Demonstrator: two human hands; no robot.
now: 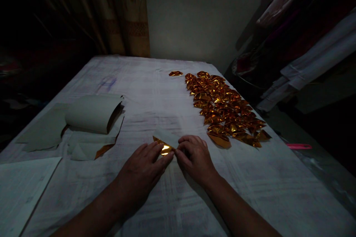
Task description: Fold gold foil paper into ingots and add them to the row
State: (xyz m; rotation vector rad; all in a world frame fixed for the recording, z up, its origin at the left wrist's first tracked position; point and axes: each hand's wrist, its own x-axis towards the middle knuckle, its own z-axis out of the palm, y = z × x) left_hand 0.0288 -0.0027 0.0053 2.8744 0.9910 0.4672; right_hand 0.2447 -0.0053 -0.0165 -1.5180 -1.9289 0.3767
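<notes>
A small piece of gold foil paper (164, 144), white on its back, lies on the cloth-covered table (155, 92) in front of me. My left hand (141, 170) presses on its near left edge with the fingers stretched flat. My right hand (194, 155) has its fingers curled and pinches the right side of the same piece. Both hands touch the foil, which is partly folded.
A large pile of folded gold foil pieces (222, 107) lies to the right, reaching toward the table's right edge. At the left sit curled and flat foil sheets (91, 118), white side up. White paper (22, 189) lies at the near left. Hanging fabric (306, 44) fills the right.
</notes>
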